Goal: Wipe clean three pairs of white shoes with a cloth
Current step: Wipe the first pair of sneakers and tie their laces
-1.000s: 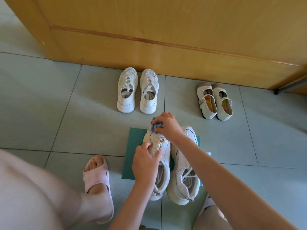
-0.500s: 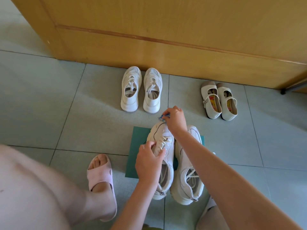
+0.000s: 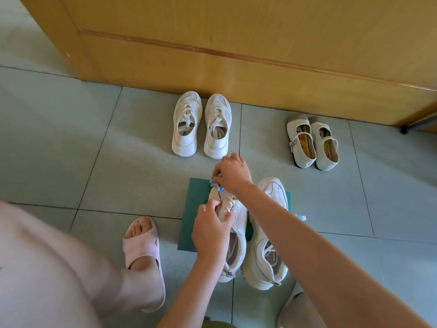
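Observation:
Two chunky white sneakers stand on a green mat (image 3: 196, 192). My left hand (image 3: 210, 230) grips the left sneaker (image 3: 233, 252) around its laced middle. My right hand (image 3: 233, 172) pinches a small blue and white cloth (image 3: 216, 182) against that sneaker's toe. The right sneaker (image 3: 267, 252) stands beside it, untouched. A pair of white mesh sneakers (image 3: 201, 124) sits farther off by the wooden panel. A pair of small white strap shoes (image 3: 312, 143) sits to the right.
A wooden panel (image 3: 236, 55) runs along the far side of the grey tiled floor (image 3: 59, 150). My left foot in a pink slipper (image 3: 142, 252) rests on the tiles left of the mat. A dark metal leg (image 3: 404, 131) shows at the far right.
My right hand with the cloth has slid from the top of the toe toward its left front edge. My left hand keeps its grip on the sneaker.

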A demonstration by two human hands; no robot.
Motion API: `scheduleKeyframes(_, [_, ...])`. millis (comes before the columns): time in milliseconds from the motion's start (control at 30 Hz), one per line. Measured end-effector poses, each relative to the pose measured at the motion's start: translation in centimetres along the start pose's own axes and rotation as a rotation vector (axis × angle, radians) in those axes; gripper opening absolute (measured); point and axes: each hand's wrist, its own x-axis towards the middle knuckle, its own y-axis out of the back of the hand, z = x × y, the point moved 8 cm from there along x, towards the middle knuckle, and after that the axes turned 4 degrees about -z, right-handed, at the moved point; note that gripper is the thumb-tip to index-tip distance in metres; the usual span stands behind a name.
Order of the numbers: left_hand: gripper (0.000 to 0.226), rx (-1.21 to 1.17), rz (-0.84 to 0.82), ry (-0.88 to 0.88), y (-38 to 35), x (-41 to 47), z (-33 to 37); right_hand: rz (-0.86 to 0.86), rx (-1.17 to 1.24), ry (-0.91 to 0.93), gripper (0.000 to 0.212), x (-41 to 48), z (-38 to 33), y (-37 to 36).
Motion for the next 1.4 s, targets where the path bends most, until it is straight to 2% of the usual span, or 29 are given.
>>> scheduleKeyframes(133, [0.034,-0.012,0.002,-0.001,0.0,0.0,0.0,0.057,0.081,-0.122,0.016,0.7,2.0,1.0])
scheduleKeyframes(300, [0.033,-0.014,0.003,-0.003,0.1,0.1,-0.1,0.091,0.412,-0.3,0.01,0.4,5.5,0.5])
scheduleKeyframes(500, [0.036,-0.024,0.004,-0.023,0.1,0.0,-0.1,0.147,0.595,-0.455,0.012,-1.5,8.9,0.7])
scheduleKeyframes(567, [0.037,-0.038,0.012,-0.029,0.2,-0.1,-0.1,0.151,0.711,-0.41,0.012,-2.1,8.9,1.4])
scheduleKeyframes(667, [0.037,-0.057,0.021,-0.029,0.2,0.0,-0.3,0.127,0.877,-0.206,0.009,-2.3,5.5,2.9])
scheduleKeyframes(733, [0.037,-0.068,0.017,-0.02,0.2,0.0,-0.4,0.033,0.706,-0.09,0.01,-1.8,2.9,2.2])
scheduleKeyframes(800, [0.038,-0.073,0.013,-0.015,0.2,0.0,-0.4,-0.03,0.273,-0.011,0.018,-1.6,1.3,0.6])
scheduleKeyframes(833, [0.039,-0.076,0.011,-0.014,0.2,0.0,-0.4,-0.022,0.144,0.001,0.022,-1.6,1.3,0.1])
scheduleKeyframes(900, [0.038,-0.085,0.003,-0.013,0.1,0.1,-0.3,-0.016,0.111,-0.006,0.026,-1.7,1.9,-0.2])
scheduleKeyframes(1000, [0.037,-0.089,0.0,-0.016,0.0,0.2,-0.3,0.018,0.23,-0.057,0.024,-1.4,3.3,0.7])
scheduleKeyframes(1133, [0.038,-0.087,0.003,-0.014,-0.1,0.2,-0.4,0.099,0.516,-0.217,0.019,-2.0,5.4,1.4])
scheduleKeyframes(1300, [0.037,-0.085,0.007,-0.03,0.0,0.1,-0.4,0.175,0.736,-0.403,0.03,-3.3,8.7,0.7])
scheduleKeyframes(1400, [0.036,-0.071,0.011,-0.036,0.0,0.1,-0.5,0.247,0.889,-0.39,0.027,-3.8,9.2,1.0])
